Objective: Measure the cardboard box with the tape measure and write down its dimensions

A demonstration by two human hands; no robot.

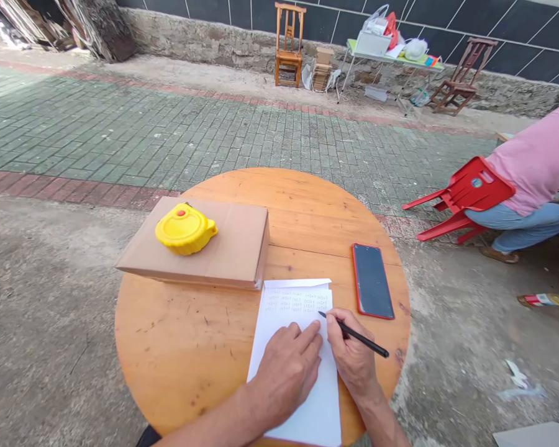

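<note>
A white sheet of paper (293, 310) with several lines of handwriting lies on the near part of a round wooden table (190, 347). My left hand (286, 369) lies flat on the paper, fingers stretched out, holding it down. My right hand (351, 357) grips a black pen (356, 335), whose tip touches the paper just below the writing. A red-cased phone (372, 280) lies face up to the right of the paper. A flat cardboard box (235, 248) lies behind the paper, with a yellow tape measure (185, 229) on top of it.
A person in a pink shirt and jeans (535, 180) sits at the right on a tipped red plastic chair (466, 192). At the back wall stand two wooden chairs (289, 43) and a folding table (391, 56) with bags. The paved ground surrounds the table.
</note>
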